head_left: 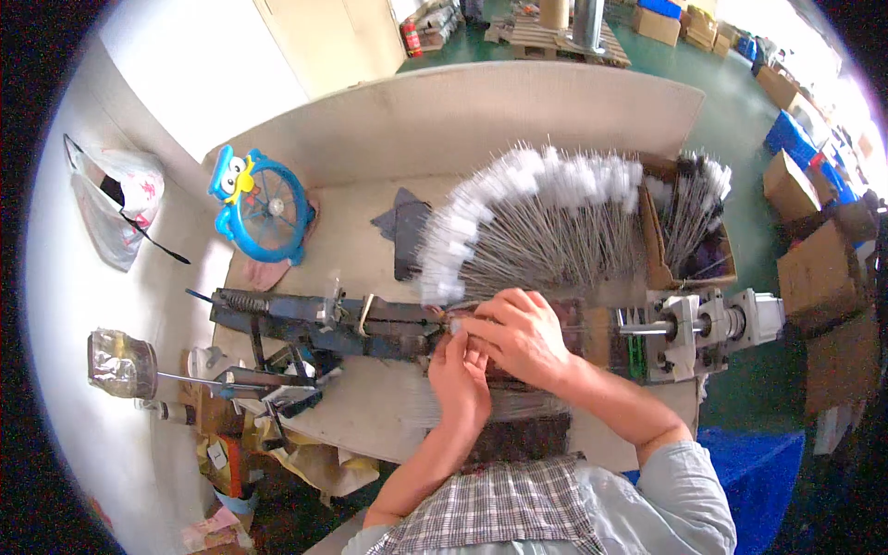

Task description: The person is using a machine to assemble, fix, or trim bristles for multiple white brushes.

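My left hand (460,379) and my right hand (525,339) meet over the middle of a bench-mounted machine, at the right end of its dark metal bar (393,346). The fingertips of both hands are pinched close together. A small whitish bit shows between them, but what they hold is too small to name. Just beyond the hands lies a large fanned pile of wire-stemmed brushes (546,213), their white bristle heads pointing away from me. Right of my right hand is the machine's shaft (647,328), set in light metal blocks.
A cardboard box (654,236) with more brushes stands right of the pile. At the far left of the table (356,199) stands a blue round fan with a cartoon figure (273,208). A dark cloth (407,231) lies nearby. A plastic bag (120,199) hangs on the left wall.
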A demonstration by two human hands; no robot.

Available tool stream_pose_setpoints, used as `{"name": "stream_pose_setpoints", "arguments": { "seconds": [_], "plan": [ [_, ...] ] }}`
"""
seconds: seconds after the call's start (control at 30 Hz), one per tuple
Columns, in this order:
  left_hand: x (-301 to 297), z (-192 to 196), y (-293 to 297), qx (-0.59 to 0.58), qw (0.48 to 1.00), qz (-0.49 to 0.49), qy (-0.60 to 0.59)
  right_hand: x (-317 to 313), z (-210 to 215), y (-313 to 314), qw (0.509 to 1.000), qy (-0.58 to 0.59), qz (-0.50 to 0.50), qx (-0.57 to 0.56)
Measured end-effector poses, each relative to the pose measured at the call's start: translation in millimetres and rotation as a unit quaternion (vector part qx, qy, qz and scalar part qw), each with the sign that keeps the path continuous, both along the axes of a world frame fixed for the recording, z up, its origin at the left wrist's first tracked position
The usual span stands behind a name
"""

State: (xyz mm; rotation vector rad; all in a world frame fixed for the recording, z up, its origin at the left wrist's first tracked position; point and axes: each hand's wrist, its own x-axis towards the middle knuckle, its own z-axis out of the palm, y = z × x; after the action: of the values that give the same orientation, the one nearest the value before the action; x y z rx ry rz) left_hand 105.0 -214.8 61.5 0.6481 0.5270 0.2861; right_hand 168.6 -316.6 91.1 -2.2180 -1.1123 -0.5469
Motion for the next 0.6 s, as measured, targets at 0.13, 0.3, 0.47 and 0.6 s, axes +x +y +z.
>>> {"name": "stream_pose_setpoints", "arguments": {
  "seconds": [0.13, 0.3, 0.47, 0.6],
  "plan": [
    [0.0, 8.1, -2.9, 0.006, 1.000, 0.002, -0.006, 1.7, 3.4, -12.7, 1.000, 0.012, 0.005, 0.022],
    [-0.8, 1.4, -0.6, -0.006, 1.000, -0.013, -0.022, 0.2, 3.6, -7.8, 0.999, 0.024, 0.013, 0.030],
    [-3.0, -2.1, 7.0, -0.045, 0.999, -0.020, -0.017, -4.3, 6.9, 8.0, 0.998, 0.060, 0.020, 0.010],
    [-2.5, -3.6, 4.1, -0.079, 0.997, -0.020, -0.003, -3.6, 9.0, 3.1, 0.998, 0.054, 0.027, 0.015]
  ]
}}
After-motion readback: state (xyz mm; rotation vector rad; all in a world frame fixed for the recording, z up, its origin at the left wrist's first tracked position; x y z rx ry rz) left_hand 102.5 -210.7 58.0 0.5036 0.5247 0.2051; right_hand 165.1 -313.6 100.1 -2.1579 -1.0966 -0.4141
